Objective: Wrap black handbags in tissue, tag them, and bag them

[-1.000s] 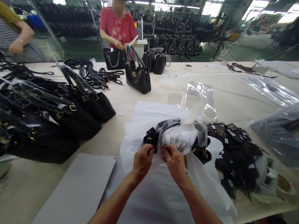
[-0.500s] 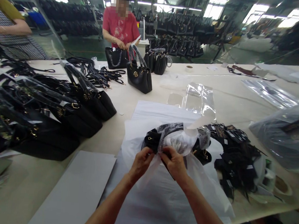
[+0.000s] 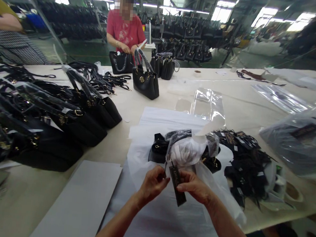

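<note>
Head view: both forearms are extended from the bottom edge and angled inward, wrists bent toward each other. By the left hand [image 3: 155, 183], a thin black cord [image 3: 165, 166] is pinched between curled fingers, just below the handbag. By the right hand [image 3: 195, 186], a black hang tag [image 3: 177, 186] is gripped at its right edge, thumb on the face, tag tilted. The black handbag [image 3: 158, 147] is set just beyond the hands, handles wrapped in clear plastic, partly covered by white tissue; white paper [image 3: 158, 118] is spread underneath.

Pale table [image 3: 241, 92]: more black handbags are lined up at left, a pale board [image 3: 82, 196] is laid near left, and a pile of black tags [image 3: 248, 164] is heaped at right. Across the table, a black bag is handled by a co-worker in red [image 3: 126, 28]. Behind, bags are hung on racks [image 3: 191, 30]; the room is lit by windows and tube lights.
</note>
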`<state>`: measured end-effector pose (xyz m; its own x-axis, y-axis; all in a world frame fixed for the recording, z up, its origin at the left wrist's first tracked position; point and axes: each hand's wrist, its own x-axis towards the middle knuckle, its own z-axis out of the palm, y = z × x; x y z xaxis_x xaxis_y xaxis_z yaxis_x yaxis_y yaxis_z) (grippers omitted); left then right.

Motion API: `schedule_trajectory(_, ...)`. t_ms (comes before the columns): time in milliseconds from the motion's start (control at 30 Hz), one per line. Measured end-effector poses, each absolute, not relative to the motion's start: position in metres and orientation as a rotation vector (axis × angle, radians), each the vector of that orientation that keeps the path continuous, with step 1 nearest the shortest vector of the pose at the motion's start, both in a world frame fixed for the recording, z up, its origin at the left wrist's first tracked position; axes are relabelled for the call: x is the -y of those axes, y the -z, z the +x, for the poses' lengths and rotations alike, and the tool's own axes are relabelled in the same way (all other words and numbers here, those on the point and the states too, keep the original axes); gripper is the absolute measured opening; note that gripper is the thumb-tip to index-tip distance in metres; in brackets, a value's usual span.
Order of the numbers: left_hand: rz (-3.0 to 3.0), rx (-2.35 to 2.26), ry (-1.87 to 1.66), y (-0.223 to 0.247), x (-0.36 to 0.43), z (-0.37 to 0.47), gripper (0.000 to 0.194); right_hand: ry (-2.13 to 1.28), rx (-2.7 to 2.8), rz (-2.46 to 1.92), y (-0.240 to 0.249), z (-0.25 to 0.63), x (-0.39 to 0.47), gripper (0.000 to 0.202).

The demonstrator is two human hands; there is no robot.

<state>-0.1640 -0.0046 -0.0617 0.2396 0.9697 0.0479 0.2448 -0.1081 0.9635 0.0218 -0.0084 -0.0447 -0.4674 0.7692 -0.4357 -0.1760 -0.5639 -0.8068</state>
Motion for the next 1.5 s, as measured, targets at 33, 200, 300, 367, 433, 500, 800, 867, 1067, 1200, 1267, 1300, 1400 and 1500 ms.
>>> schedule_trajectory(33,1.521,-1.165,-0.970,0.062,0.007,-0.162,0.022,-2.118,0.936,-1.052,0.046,0.019,0.012,0.035)
schedule_trajectory(200,1.350,-1.115,-0.975,0.064,0.015,-0.157,0.025,-1.996,0.734,-0.910,0.056,0.003,0.022,0.025)
schedule_trajectory(300,1.252,-1.070,-0.959,0.063,0.019,-0.160,0.018,-1.777,0.602,-0.962,0.060,-0.007,0.019,0.022)
schedule_trajectory(367,1.168,-1.051,-0.964,0.062,0.021,-0.163,0.014,-1.678,0.557,-1.013,0.062,-0.014,0.015,0.021)
schedule_trajectory(433,1.076,-1.038,-0.970,0.061,0.023,-0.166,0.014,-1.595,0.537,-1.040,0.062,-0.020,0.011,0.019)
schedule_trajectory(500,0.978,-1.017,-0.965,0.059,0.025,-0.167,0.014,-1.541,0.533,-1.052,0.063,-0.025,0.007,0.016)
schedule_trajectory(800,0.873,-0.867,-1.025,0.060,0.034,-0.159,0.039,-1.461,0.459,-1.063,0.066,-0.039,-0.004,0.019)
schedule_trajectory(867,0.949,-0.859,-1.007,0.060,0.033,-0.159,0.042,-1.449,0.541,-1.077,0.068,-0.038,-0.002,0.018)
schedule_trajectory(1067,1.229,-0.872,-1.021,0.049,0.015,-0.166,0.028,-1.224,1.168,-1.175,0.071,-0.022,0.011,0.028)
schedule_trajectory(1200,1.376,-0.994,-0.972,0.049,-0.002,-0.171,0.016,-1.055,1.483,-1.127,0.076,-0.016,0.011,0.031)
schedule_trajectory(1267,1.445,-1.034,-0.947,0.052,-0.009,-0.173,0.015,-0.974,1.533,-1.131,0.080,-0.018,0.009,0.032)
schedule_trajectory(1300,1.477,-1.048,-0.945,0.054,-0.013,-0.175,0.015,-0.930,1.527,-1.135,0.083,-0.019,0.008,0.034)
schedule_trajectory(1400,1.558,-1.109,-0.956,0.058,-0.023,-0.181,0.016,-0.809,1.476,-1.144,0.089,-0.024,0.005,0.039)
schedule_trajectory(1500,1.617,-1.189,-0.969,0.058,-0.027,-0.187,0.014,-0.730,1.466,-1.171,0.094,-0.025,0.005,0.041)
